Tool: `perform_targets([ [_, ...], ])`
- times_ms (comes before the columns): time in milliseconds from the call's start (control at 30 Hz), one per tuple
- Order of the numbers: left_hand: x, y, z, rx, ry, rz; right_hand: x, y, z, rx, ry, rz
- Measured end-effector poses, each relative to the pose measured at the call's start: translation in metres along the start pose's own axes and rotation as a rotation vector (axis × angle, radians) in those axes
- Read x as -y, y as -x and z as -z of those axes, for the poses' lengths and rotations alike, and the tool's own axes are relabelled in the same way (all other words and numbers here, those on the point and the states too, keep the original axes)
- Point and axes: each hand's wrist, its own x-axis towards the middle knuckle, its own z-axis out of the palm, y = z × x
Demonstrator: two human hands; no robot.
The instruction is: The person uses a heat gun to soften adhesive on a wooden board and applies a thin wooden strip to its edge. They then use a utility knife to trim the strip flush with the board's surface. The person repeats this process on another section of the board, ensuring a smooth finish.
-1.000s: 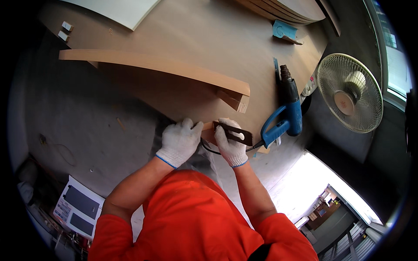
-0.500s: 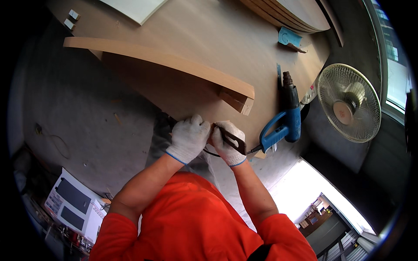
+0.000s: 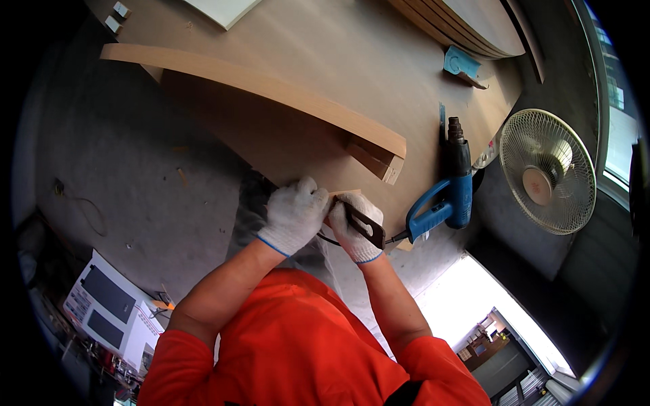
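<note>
My left hand (image 3: 293, 215), in a white knit glove with a blue cuff, is closed near the table's front edge. What it grips is hidden. Close beside it, my right hand (image 3: 350, 238), gloved the same way, is wrapped round a dark flat tool (image 3: 376, 237) with a long slot through its handle. The tool's working end is out of sight between the hands. A thin pale wooden edge (image 3: 347, 192) shows just past the right fingers. Beyond both hands a curved wood-faced piece (image 3: 264, 95) stands on the table, its blocky end nearest me.
Right of my hands, a blue heat gun (image 3: 460, 196) lies on the brown table (image 3: 325, 51), its cord running toward me. Farther right stands a fan (image 3: 542, 172). Curved panels (image 3: 447, 30) are stacked at the far right, near a light-blue piece (image 3: 462, 62). A white box (image 3: 112, 301) sits lower left.
The view has shifted slightly, so the far curved piece sits a little higher and the heat gun lower. Both hands keep nearly the same place and grip.
</note>
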Motion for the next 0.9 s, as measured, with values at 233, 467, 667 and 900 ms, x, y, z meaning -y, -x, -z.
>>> perform_targets([
  [233, 0.002, 0.004, -0.001, 0.0, -0.007, -0.01, -0.002, 0.011, -0.002, -0.02, -0.014, -0.006],
  [467, -0.002, 0.002, 0.001, 0.069, 0.006, 0.078, -0.025, 0.05, -0.017, -0.29, -0.592, -0.312],
  [667, -0.001, 0.0, 0.057, 0.31, 0.338, 0.216, -0.018, -0.02, 0.053, 0.033, -0.629, -0.851],
  [900, -0.04, -0.001, 0.149, 0.422, 0.849, 0.267, 0.072, 0.023, 0.096, 0.166, -0.826, -0.703],
])
